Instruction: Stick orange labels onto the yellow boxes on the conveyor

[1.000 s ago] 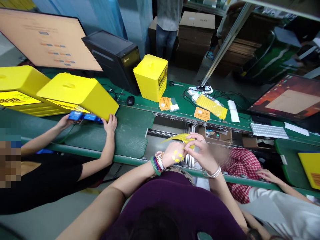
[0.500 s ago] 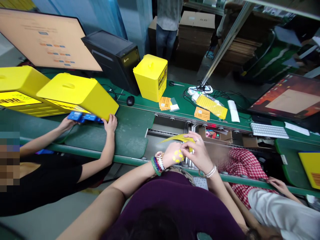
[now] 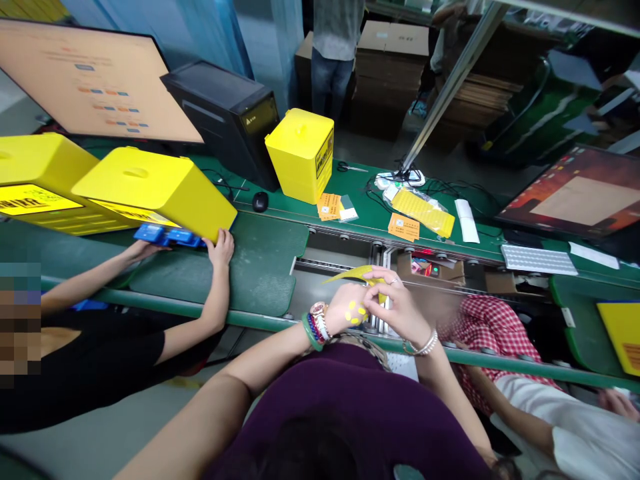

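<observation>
My left hand [image 3: 344, 301] is closed on a curved yellow sheet [image 3: 350, 273], which sticks out past the fingers. Several small yellow oval stickers [image 3: 356, 313] lie on the back of this hand, below the knuckles. Just to the right, my right hand [image 3: 403, 312] has its thumb and forefinger pinched together over the left hand's knuckles. Whatever is between those fingertips is too small to make out. Both hands are above the gap in the green bench.
At left a co-worker's hands [image 3: 220, 250] touch a large yellow box [image 3: 145, 180] above blue parts [image 3: 173, 235]. Another yellow box [image 3: 303, 157], orange cards [image 3: 404, 227] and bagged yellow sheets [image 3: 423, 212] stand or lie behind. A person in checked red cloth [image 3: 493, 327] is close at right.
My right hand has drawn back slightly to the right, still pinched. The co-worker's arm at right has moved away from the bench edge. My left hand stays nearly where it was.
</observation>
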`<action>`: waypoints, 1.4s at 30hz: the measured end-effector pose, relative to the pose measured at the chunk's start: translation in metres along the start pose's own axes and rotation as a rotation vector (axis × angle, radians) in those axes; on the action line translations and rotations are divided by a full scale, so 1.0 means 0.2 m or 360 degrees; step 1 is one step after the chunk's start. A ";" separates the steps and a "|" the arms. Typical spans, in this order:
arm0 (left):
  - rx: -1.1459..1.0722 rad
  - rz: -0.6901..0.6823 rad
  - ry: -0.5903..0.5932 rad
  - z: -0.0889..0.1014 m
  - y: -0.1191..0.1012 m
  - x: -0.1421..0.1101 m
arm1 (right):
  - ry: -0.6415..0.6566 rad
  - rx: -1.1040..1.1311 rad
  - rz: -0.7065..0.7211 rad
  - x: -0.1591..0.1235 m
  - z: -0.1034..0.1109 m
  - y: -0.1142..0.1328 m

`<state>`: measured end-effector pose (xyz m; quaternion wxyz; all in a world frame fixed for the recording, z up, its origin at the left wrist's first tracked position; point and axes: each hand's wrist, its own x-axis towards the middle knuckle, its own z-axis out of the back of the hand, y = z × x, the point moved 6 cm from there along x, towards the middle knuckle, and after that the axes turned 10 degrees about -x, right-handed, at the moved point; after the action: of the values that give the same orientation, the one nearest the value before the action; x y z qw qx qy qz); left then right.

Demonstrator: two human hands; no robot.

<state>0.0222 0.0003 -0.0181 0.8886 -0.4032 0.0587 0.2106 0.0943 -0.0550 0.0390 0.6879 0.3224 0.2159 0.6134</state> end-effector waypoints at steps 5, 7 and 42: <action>0.0012 -0.0010 0.0026 -0.04 0.03 0.00 | -0.0073 -0.0179 0.0013 0.00 -0.01 0.00; -0.0025 -0.0056 -0.0019 -0.04 0.03 0.00 | -0.0118 -0.0268 0.0052 0.00 -0.01 0.01; -0.0446 -0.0648 -0.0326 0.17 -0.06 -0.20 | -0.0464 0.1198 -0.0855 -0.12 0.08 -0.36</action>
<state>-0.0118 0.0047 0.0237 0.8495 -0.5024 -0.1435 0.0731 0.1519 -0.0841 -0.0024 0.6806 0.5643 0.3998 0.2418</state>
